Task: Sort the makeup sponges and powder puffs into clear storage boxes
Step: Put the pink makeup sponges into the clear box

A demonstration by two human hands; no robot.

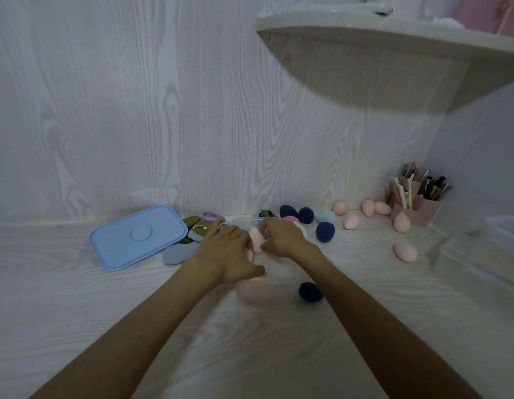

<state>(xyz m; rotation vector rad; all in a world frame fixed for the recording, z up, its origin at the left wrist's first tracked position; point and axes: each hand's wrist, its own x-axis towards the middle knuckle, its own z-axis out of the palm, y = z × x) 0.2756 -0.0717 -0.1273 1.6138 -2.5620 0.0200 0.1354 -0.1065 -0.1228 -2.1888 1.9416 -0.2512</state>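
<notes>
- Nearest me: 1 navy sponge lies loose on the tabletop, between my forearms. A forearm sweep could roll it off the near edge.
- Just left of it a blurred peach patch sits under the left wrist. Could be sponges seen through a clear box wall; I cannot tell.
- Left hand: fingers spread forward and relaxed, index reaching toward the puffs. It touches the peach sponge; whether it grips it I cannot tell.
- Right hand: fingers curled in at the top of that same sponge. It looks like a pinch, but the contact is hidden.
- Risk: 2 hands crowd 1 soft, rounded sponge, so a weak pinch may let it squirt out sideways.
- Left of the hands: a pile of flat powder puffs, olive and grey, leans against the blue lid. A nudge from the left index may scatter them.
- Farther right: navy sponges and peach ones are well apart and unsorted. Egg shapes roll easily.
- Far corner: brush holder, tall and crowded. A long reach could tip it.
</notes>
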